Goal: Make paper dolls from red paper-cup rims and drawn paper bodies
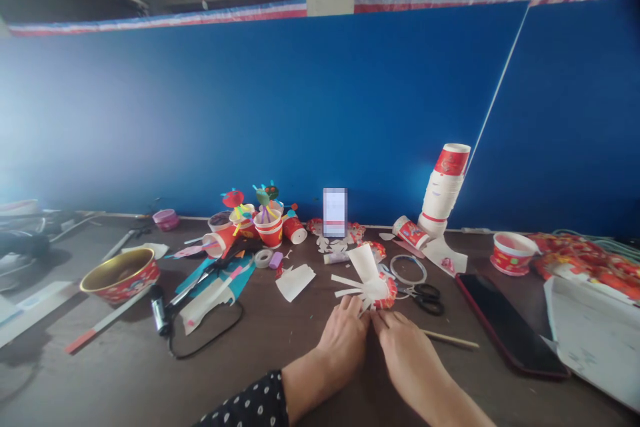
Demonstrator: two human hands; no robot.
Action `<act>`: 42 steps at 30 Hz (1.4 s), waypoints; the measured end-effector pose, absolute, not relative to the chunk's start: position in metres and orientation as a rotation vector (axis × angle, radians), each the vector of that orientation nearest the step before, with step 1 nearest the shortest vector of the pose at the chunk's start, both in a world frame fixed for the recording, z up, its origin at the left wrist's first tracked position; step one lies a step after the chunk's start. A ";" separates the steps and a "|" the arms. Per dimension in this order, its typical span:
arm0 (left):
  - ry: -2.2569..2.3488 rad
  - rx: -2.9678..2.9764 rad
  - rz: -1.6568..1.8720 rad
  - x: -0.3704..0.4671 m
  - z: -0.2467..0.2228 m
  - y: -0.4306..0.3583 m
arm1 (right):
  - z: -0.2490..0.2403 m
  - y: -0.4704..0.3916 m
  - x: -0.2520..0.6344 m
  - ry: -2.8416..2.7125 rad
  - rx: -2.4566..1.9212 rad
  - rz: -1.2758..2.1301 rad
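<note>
Both hands low-centre over dark brown surface, at near edge of a white paper cup w/ red patterned part, cut into splayed strips. L hand & R hand side by side, fingers bent; tips mostly hidden, so can't tell if either grips cup or just presses it. Narrow strips fan out L, one broad strip points away; red part on R.

Just R of cup: black-handled metal scissors; beyond them, round pale ring. Thin wooden stick partly hidden by R hand. L of cup: white paper scrap.

Back, nr blue wall: upright phone w/ blurred screen; to its R, leaning stack of red & white paper cups. Far R: black phone w/ dark red edge. Far L: gold-lined red bowl.
</note>
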State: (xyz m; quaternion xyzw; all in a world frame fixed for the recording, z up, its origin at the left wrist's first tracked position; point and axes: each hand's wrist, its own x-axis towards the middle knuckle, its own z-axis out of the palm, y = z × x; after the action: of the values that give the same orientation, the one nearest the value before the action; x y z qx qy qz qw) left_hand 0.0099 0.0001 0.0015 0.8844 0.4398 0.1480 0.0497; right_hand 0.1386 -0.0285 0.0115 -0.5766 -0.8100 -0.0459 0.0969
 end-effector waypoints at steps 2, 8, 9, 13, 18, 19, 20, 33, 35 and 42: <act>1.335 2.707 0.453 0.011 0.001 0.002 | 0.012 -0.030 0.139 -2.415 -1.697 -0.133; 1.297 2.745 0.451 0.012 0.004 0.003 | -0.001 -0.029 0.136 -2.395 -1.752 -0.303; 1.271 2.752 0.477 0.012 0.005 0.003 | -0.003 -0.029 0.136 -2.387 -1.749 -0.341; 1.182 2.767 0.561 0.007 0.002 0.006 | -0.007 -0.031 0.135 -2.349 -1.739 -0.433; 1.109 2.756 0.612 0.000 -0.002 0.013 | -0.005 -0.032 0.135 -2.319 -1.735 -0.488; 1.093 2.754 0.643 -0.001 -0.002 0.015 | -0.005 -0.032 0.135 -2.316 -1.731 -0.495; 1.083 2.752 0.667 -0.002 -0.001 0.016 | -0.005 -0.031 0.135 -2.315 -1.728 -0.501; 1.154 2.822 0.555 -0.001 -0.005 0.015 | -0.017 -0.021 0.134 -2.301 -1.701 -0.566; 1.211 2.837 0.484 0.000 -0.003 0.012 | -0.020 -0.020 0.135 -2.296 -1.699 -0.554; 1.200 2.858 0.396 0.000 0.007 0.007 | -0.017 -0.019 0.136 -2.354 -1.775 -0.442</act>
State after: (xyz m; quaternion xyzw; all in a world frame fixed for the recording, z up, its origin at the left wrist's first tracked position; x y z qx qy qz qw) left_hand -0.0002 0.0068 0.0071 0.9146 0.3839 0.1267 0.0083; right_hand 0.1359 -0.0186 -0.0167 -0.5934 -0.7871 -0.1478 0.0802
